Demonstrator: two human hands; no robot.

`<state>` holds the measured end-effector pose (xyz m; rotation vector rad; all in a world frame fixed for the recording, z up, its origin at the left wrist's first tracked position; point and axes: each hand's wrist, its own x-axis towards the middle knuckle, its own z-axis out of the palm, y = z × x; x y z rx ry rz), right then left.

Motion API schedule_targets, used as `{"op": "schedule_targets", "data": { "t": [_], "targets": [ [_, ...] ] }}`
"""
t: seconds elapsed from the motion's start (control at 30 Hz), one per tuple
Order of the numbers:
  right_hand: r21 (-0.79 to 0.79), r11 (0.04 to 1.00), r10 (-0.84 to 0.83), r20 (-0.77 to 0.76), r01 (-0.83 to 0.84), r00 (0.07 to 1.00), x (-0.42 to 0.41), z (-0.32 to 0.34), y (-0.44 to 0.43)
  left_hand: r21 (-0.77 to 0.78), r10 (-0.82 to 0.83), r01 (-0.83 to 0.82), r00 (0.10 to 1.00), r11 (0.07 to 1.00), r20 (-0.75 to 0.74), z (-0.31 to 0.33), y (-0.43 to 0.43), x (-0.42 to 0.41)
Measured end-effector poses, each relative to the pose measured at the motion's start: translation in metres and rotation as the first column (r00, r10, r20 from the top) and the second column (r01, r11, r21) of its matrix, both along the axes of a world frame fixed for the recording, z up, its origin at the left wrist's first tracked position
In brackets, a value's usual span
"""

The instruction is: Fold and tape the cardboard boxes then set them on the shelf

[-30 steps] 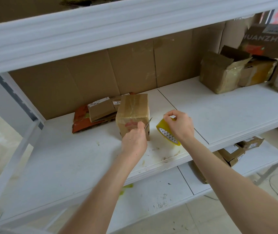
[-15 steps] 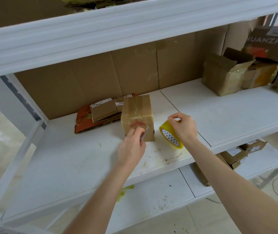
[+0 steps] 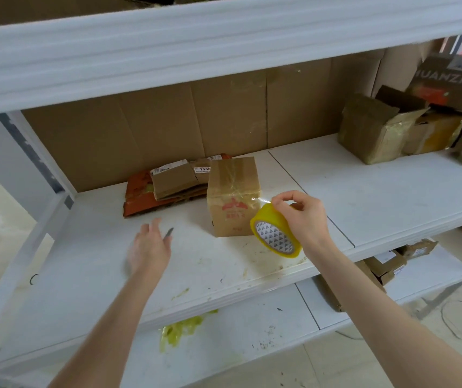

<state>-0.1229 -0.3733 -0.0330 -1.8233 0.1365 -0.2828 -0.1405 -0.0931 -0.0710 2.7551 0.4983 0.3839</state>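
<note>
Right hand (image 3: 305, 217) pinching the yellow tape roll (image 3: 276, 236), just right of the taped box (image 3: 234, 197) on the shelf (image 3: 392, 197). Left hand (image 3: 150, 247) open, blurred, maybe carrying a small blade (image 3: 169, 232). Taping looks done; next, flat cardboard (image 3: 173, 183) behind.

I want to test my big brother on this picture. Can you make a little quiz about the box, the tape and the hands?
1. True or false: the right hand holds the tape roll.
2. Which side of the box has the flat cardboard pile? A. left B. right
3. Fill in: the left hand is ____ the box (touching / apart from).

Key: 1 true. 2 A. 3 apart from.
</note>
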Motion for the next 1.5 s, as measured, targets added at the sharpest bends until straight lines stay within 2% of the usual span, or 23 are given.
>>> {"op": "schedule_targets", "data": {
  "t": [0.03,0.1,0.17,0.23,0.3,0.37,0.43,0.5,0.7,0.77,0.87,0.93,1.0,1.07,1.13,1.2,1.23,1.27,1.3,1.37,1.4,1.5],
  "targets": [
    [-0.005,1.000,0.004,-0.006,-0.004,1.000,-0.001,-0.003,0.006,-0.082,-0.072,0.082,0.990,0.993,0.121,0.006,-0.010,0.000],
    [-0.024,1.000,0.000,-0.018,0.000,1.000,-0.003,-0.008,0.018,-0.201,-0.210,0.311,0.889,0.929,0.407,0.026,-0.043,-0.004],
    [-0.035,0.999,-0.007,-0.019,0.006,1.000,-0.005,-0.013,0.026,-0.183,-0.324,0.475,0.788,0.861,0.523,0.047,-0.079,-0.009],
    [-0.054,0.999,-0.005,-0.014,0.004,1.000,-0.007,-0.016,0.031,-0.162,-0.439,0.555,0.777,0.816,0.452,0.056,-0.102,-0.011],
    [-0.068,0.998,0.009,-0.014,-0.010,1.000,-0.008,-0.016,0.032,-0.177,-0.467,0.534,0.827,0.827,0.313,0.053,-0.109,-0.008],
    [-0.043,0.999,0.029,-0.007,-0.029,1.000,-0.011,-0.015,0.033,-0.299,-0.434,0.497,0.864,0.815,0.255,0.048,-0.107,-0.001],
    [-0.036,0.996,0.078,0.000,-0.078,0.997,-0.014,-0.013,0.032,-0.418,-0.409,0.481,0.877,0.771,0.253,0.048,-0.105,0.004],
    [-0.062,0.988,0.140,-0.010,-0.141,0.990,-0.018,-0.011,0.030,-0.466,-0.381,0.467,0.884,0.751,0.271,0.049,-0.105,0.009],
    [-0.153,0.974,0.170,0.027,-0.164,0.985,-0.022,-0.008,0.015,-0.461,-0.395,0.484,0.875,0.744,0.280,0.047,-0.118,0.013],
    [-0.179,0.971,0.166,0.029,-0.159,0.986,-0.020,-0.006,0.007,-0.416,-0.437,0.516,0.856,0.748,0.277,0.046,-0.125,0.013],
    [-0.330,0.936,0.147,0.062,-0.119,0.987,-0.014,-0.007,-0.004,-0.132,-0.484,0.524,0.839,0.841,0.248,0.050,-0.133,0.016],
    [-0.385,0.920,0.113,0.082,-0.073,0.990,-0.007,-0.009,-0.006,0.073,-0.488,0.486,0.837,0.871,0.249,0.055,-0.138,0.021],
    [-0.476,0.879,0.064,0.107,-0.005,0.992,0.006,-0.011,-0.008,0.143,-0.472,0.451,0.817,0.881,0.331,0.061,-0.139,0.024],
    [-0.555,0.829,-0.009,0.107,0.067,0.994,0.021,-0.018,-0.016,0.100,-0.431,0.440,0.767,0.892,0.474,0.064,-0.128,0.027],
    [-0.611,0.789,-0.060,0.023,0.061,0.998,0.033,-0.030,-0.029,0.032,-0.378,0.434,0.743,0.900,0.552,0.058,-0.109,0.030],
    [-0.716,0.698,-0.095,-0.090,0.001,0.991,0.037,-0.041,-0.038,-0.148,-0.282,0.405,0.814,0.902,0.508,0.048,-0.091,0.036],
    [-0.745,0.667,-0.105,-0.090,0.003,0.990,0.039,-0.044,-0.036,-0.267,-0.231,0.378,0.862,0.886,0.452,0.044,-0.085,0.039],
    [-0.732,0.680,-0.099,-0.045,0.034,0.994,0.041,-0.045,-0.030,-0.373,-0.198,0.351,0.899,0.859,0.390,0.040,-0.082,0.043],
    [-0.673,0.737,-0.074,0.013,0.063,0.997,0.042,-0.041,-0.020,-0.458,-0.190,0.340,0.920,0.822,0.342,0.036,-0.082,0.047],
    [-0.458,0.888,0.012,0.074,0.024,0.997,0.043,-0.028,0.007,-0.580,-0.207,0.359,0.927,0.732,0.313,0.031,-0.086,0.053],
    [-0.371,0.928,0.049,0.072,-0.019,0.996,0.042,-0.022,0.020,-0.619,-0.211,0.368,0.926,0.694,0.314,0.029,-0.089,0.057],
    [-0.319,0.948,0.016,0.057,0.003,0.998,0.041,-0.016,0.034,-0.659,-0.250,0.392,0.920,0.642,0.303,0.025,-0.102,0.068]
  ]
}}
